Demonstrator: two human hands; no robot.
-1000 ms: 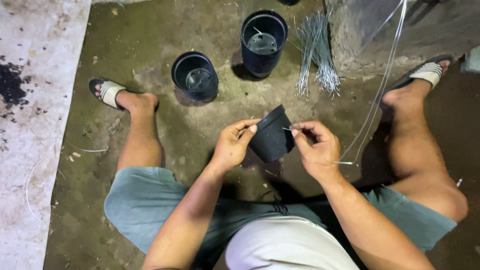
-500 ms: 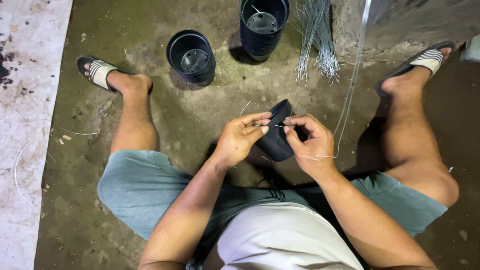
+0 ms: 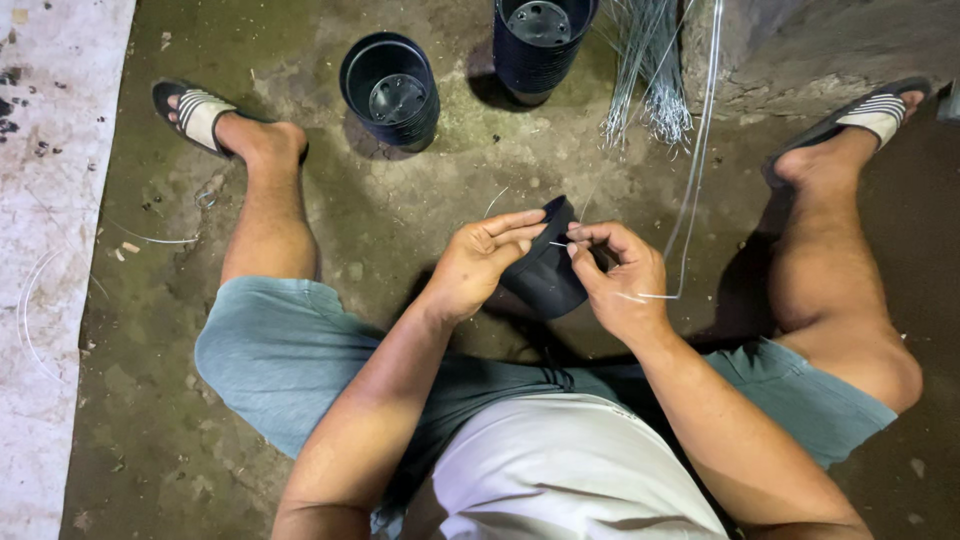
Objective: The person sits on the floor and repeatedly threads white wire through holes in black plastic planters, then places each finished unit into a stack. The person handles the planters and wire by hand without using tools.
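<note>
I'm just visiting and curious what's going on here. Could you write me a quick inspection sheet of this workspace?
Surface: bare, stained concrete floor.
Job's things: small black pot held tilted between both hands; thin wire leading up from it.
Clutter: two stacks of black pots; bundle of wires.
Hands: left hand grips the pot; right hand pinches the wire at its rim.
Cables: nothing seen.
Surroundings: pale sheet at left; rough wall at upper right.

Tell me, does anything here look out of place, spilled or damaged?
Nothing looks damaged. The black pot is tipped on its side between the left hand and right hand, unlike the two upright pot stacks on the floor. Loose wire pieces and dark crumbs lie scattered at the left.
</note>
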